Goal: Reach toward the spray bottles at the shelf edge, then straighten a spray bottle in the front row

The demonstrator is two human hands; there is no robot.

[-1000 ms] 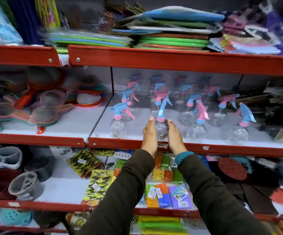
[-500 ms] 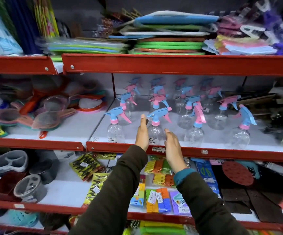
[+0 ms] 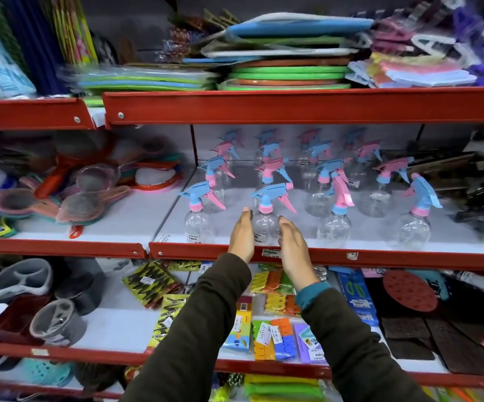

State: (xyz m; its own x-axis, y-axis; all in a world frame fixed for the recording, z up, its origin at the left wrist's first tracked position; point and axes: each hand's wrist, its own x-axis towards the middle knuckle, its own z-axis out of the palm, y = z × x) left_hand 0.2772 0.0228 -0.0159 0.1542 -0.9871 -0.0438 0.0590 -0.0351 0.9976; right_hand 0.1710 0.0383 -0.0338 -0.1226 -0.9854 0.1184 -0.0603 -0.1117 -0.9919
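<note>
Top-shelf packets (image 3: 426,68) — blurred

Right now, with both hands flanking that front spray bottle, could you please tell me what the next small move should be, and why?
Probably draw both palms apart and off the spray bottle. The left hand and right hand flank it with straight fingers, it stands upright at the red shelf edge, roughly in line with the neighbouring bottle, so it looks placed.

Clear glossy plastic spray bottle (image 3: 265,227)
</note>
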